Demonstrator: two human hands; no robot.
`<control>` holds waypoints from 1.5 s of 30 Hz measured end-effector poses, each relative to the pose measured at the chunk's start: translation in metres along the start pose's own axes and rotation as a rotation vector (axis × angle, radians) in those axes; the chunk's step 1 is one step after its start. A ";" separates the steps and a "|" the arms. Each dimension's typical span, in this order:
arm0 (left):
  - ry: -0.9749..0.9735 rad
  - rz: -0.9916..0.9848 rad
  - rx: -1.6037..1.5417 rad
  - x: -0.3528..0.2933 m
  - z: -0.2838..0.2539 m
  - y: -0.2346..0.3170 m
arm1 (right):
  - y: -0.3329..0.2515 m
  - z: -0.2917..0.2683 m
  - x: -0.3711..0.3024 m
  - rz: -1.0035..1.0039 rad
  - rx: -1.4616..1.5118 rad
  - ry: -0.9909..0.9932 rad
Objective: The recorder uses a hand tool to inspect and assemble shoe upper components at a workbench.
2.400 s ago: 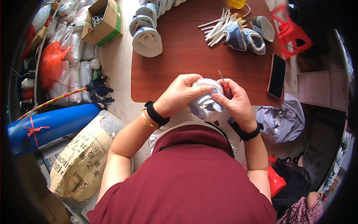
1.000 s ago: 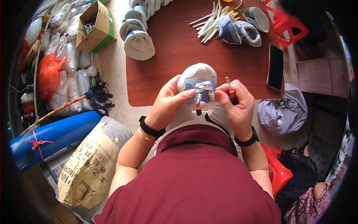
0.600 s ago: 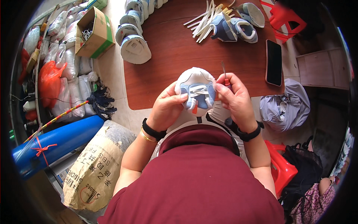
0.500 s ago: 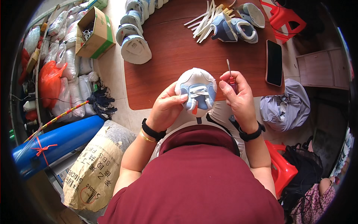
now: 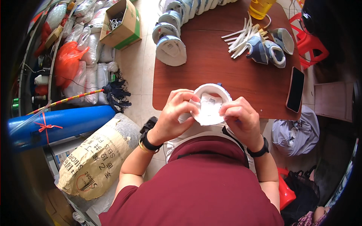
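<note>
Between my two hands, near the table's front edge, is a small shoe upper with its white lined side facing up. My left hand pinches its left edge, thumb and fingers closed on the rim. My right hand grips the right edge with bent fingers. The screwdriver seen earlier does not show clearly; the right palm is hidden. On the brown table, a curved row of white and blue shoe uppers stands at the far left. White lace strips lie at the far right beside loose blue uppers.
A black phone lies at the table's right edge, and a yellow container stands at the back. Left on the floor are a cardboard box, a blue cylinder and a printed sack. A grey bag sits at right.
The upper has been turned from its laced blue face to its white lining. My right hand has moved onto its edge, and the screwdriver has dropped from clear sight. The view has shifted left.
</note>
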State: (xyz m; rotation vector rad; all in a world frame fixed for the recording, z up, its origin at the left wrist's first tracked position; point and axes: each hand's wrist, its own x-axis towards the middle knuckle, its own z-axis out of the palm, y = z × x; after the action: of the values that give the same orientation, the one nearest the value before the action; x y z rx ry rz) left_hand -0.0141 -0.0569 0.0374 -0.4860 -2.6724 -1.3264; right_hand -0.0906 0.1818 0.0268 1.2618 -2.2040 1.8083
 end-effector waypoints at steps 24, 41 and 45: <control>0.377 0.261 0.941 0.034 -0.041 -0.084 | 0.001 0.018 -0.019 0.269 0.019 0.125; 0.292 0.149 0.786 0.041 -0.037 -0.091 | 0.005 0.022 -0.045 0.363 0.039 0.025; 0.260 0.094 0.934 0.050 -0.041 -0.098 | 0.007 0.031 -0.047 0.331 0.075 0.044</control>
State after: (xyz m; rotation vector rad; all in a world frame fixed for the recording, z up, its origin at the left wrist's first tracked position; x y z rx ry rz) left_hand -0.0959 -0.1332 0.0005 -0.2726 -2.6121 -0.0224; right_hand -0.0489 0.1822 -0.0124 0.8959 -2.4612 2.0211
